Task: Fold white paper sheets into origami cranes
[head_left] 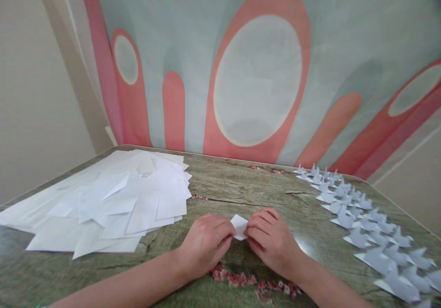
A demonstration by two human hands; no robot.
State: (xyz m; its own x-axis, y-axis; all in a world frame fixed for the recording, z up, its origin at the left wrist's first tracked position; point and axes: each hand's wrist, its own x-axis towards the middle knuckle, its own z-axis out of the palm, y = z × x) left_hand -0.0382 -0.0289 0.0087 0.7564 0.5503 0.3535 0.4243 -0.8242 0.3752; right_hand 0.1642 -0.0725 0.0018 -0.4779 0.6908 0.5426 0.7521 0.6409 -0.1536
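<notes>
L hand [207,242] and R hand [272,239] pinch paper [240,226] btwn them, one side each, prob. to keep it steady; sheets [115,202] lie left, folded birds [379,238] right, prob. apart to avoid mixing.

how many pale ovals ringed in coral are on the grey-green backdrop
3: a small pale oval at left, a large pale oval at centre, and a slanted pale oval at right, cut by the picture's edge. More may lie beyond.
</notes>
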